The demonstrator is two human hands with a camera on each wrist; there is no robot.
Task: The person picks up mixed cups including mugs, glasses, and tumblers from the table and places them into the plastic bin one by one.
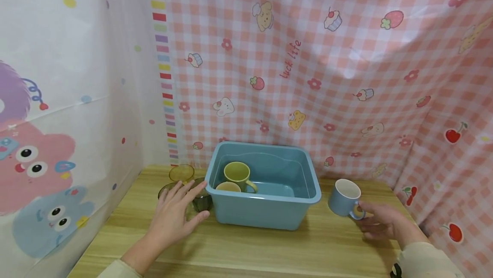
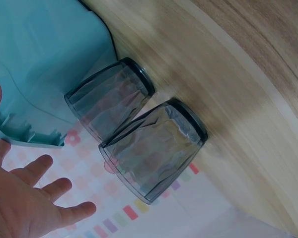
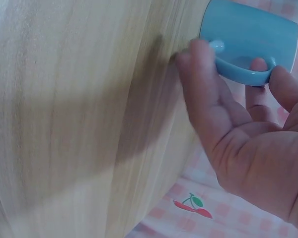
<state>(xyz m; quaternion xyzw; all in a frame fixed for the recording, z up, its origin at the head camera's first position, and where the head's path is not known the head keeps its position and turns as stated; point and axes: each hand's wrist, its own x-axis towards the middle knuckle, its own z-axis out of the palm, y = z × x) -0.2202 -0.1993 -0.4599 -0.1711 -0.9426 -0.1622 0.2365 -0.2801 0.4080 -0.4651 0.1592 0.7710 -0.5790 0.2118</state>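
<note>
My right hand (image 1: pixel 381 222) has its fingers at the handle of a blue mug (image 1: pixel 340 201) with a white inside, standing upright on the table. In the right wrist view, thumb and fingers close around the blue mug's (image 3: pixel 253 39) handle. My left hand (image 1: pixel 171 213) is spread, fingers apart, holding nothing, over the drinking glasses left of the tub. Two dark see-through glasses, a nearer one (image 2: pixel 156 148) and one beside the tub (image 2: pixel 109 99), stand side by side in the left wrist view. Behind them is an amber glass (image 1: pixel 182 171), partly hidden.
A blue plastic tub (image 1: pixel 262 213) stands mid-table between the hands. Inside, at its left, are a green mug (image 1: pixel 236 171) and a cup with a pale yellow inside (image 1: pixel 229 187). The wooden table (image 1: pixel 246 248) meets patterned curtains (image 1: pixel 246 64) at the back and sides.
</note>
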